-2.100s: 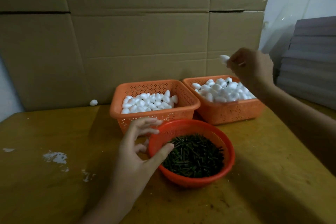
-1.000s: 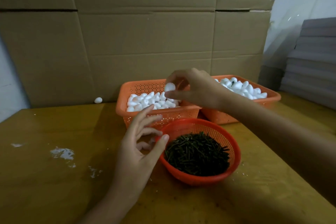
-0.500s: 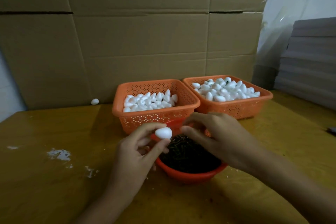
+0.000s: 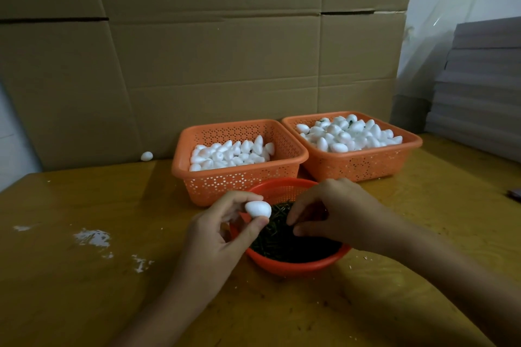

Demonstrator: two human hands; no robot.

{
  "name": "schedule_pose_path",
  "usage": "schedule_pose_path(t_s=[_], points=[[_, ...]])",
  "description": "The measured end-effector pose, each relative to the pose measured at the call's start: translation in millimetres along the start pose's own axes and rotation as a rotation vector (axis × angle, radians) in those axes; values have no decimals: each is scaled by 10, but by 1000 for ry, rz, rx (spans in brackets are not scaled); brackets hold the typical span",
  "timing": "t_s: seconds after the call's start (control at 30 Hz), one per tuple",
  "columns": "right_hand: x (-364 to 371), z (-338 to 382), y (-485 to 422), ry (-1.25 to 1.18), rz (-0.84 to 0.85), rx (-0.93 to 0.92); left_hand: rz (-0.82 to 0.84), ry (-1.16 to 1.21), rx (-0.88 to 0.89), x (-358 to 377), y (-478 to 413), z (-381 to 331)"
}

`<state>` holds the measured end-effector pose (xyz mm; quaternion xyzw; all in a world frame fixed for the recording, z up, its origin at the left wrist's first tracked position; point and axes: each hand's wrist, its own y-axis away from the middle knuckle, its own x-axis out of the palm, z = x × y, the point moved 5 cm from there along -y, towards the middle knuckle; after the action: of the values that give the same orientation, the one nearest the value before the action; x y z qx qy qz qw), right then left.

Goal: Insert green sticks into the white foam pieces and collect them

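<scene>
One foam piece (image 4: 258, 208) sits pinched in left hand (image 4: 217, 236).

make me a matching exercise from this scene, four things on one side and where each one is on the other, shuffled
Things:
1. held foam piece
2. stray foam piece
3. green sticks
4. right hand

Places:
a. on the table beside the cardboard
b. in the round red bowl
c. reaching down to the sticks
d. pinched in the left hand

Pairs: 1-d, 2-a, 3-b, 4-c
</scene>
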<state>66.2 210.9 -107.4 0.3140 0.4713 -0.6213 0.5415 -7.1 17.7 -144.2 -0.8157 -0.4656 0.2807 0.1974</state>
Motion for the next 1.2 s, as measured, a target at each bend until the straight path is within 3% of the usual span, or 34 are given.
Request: schedule_pose_path(t_s=[0.13, 0.27, 0.47, 0.83, 1.2], points=[[-46, -46, -12, -176, -110, 41, -23, 46, -6, 8, -3, -17], [-124, -102, 0, -579, -198, 89, 20, -15, 41, 35, 3, -61], [-123, -140, -14, -976, -138, 159, -40, 30, -17, -11, -1, -18], [-122, -45, -11, -965, -197, 67, -85, 143, -97, -71, 14, 47], [-141, 107, 25, -746, -301, -73, -81, 114, -86, -83, 18, 4]])
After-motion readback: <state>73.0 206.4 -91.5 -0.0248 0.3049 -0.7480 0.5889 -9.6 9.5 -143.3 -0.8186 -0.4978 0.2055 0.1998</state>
